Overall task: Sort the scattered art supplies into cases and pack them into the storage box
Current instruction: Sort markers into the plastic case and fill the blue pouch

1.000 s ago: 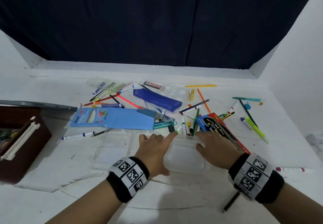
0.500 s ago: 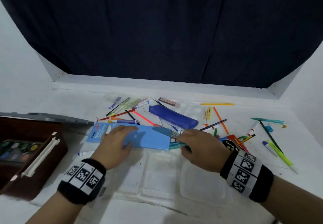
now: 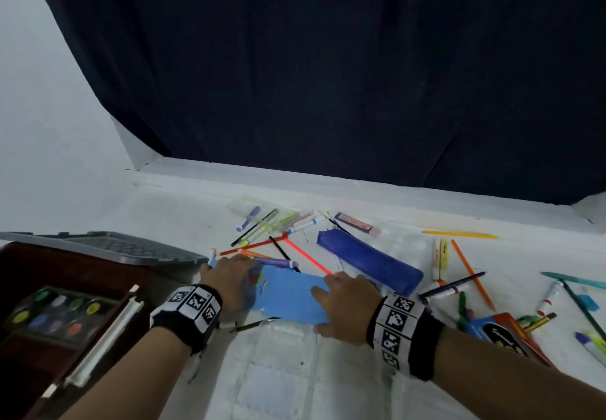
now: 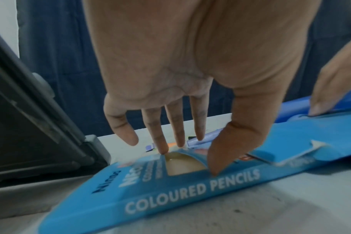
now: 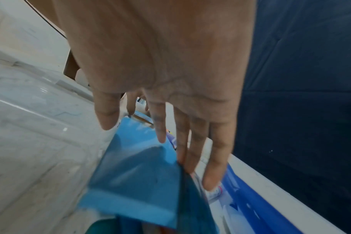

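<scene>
A light blue coloured pencils box lies flat at the middle of the white table. My left hand holds its left end. In the left wrist view the thumb presses beside the cut-out window and the fingers reach the far edge of the box. My right hand holds the right end. Its thumb is at the near edge of the box and its fingers go over the far edge. The brown storage box stands open at the left.
A paint palette lies in the storage box, with a grey lid behind it. A dark blue pouch and several loose pens and pencils lie beyond and to the right. Clear plastic cases sit near me.
Both hands left the clear case and reached forward to the blue box. The left hand now covers its left end, and the right hand has closed on its right end.
</scene>
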